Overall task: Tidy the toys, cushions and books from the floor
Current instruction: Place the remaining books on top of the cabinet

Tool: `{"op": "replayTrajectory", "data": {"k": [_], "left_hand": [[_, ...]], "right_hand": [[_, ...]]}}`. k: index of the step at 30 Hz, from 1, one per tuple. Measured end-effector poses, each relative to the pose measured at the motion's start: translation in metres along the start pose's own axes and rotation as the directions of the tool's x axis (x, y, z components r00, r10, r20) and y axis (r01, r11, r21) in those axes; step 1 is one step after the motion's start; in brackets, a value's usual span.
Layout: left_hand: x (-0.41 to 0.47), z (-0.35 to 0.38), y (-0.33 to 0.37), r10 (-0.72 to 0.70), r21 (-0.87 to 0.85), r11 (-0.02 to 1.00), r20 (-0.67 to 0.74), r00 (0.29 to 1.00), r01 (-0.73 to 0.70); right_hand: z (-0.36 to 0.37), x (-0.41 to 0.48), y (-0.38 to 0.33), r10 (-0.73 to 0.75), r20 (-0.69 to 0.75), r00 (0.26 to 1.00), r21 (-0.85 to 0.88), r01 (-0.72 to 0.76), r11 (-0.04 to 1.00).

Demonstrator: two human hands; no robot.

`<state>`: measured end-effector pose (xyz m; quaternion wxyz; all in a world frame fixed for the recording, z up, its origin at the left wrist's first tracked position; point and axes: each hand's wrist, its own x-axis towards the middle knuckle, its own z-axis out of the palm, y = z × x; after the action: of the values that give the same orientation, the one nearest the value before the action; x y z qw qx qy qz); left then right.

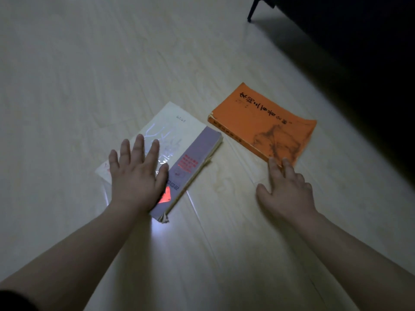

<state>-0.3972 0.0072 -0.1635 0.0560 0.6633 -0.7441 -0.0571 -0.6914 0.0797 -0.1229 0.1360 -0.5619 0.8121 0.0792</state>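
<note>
Left grip lies flat, open, on the white book; right grip, open, touches the orange book at its near corner; bare floor lies between.

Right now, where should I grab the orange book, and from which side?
Probably its near corner, from your side with the right hand, whose fingertips touch there. The orange book lies flat on the floor, so lift that edge, then pinch across the spine.
</note>
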Motion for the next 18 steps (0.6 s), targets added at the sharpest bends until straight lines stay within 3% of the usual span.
{"op": "replayTrajectory", "data": {"k": [9, 18], "left_hand": [[-0.057, 0.003, 0.007, 0.168, 0.007, 0.986, 0.035, 0.985, -0.168], [-0.118, -0.003, 0.007, 0.274, 0.001, 0.961, 0.100, 0.956, -0.276]], "right_hand": [[0.025, -0.098, 0.008, 0.055, -0.014, 0.998, 0.058, -0.054, 0.997], [0.038, -0.177, -0.007, 0.118, 0.097, 0.988, 0.113, -0.129, 0.985]]}}
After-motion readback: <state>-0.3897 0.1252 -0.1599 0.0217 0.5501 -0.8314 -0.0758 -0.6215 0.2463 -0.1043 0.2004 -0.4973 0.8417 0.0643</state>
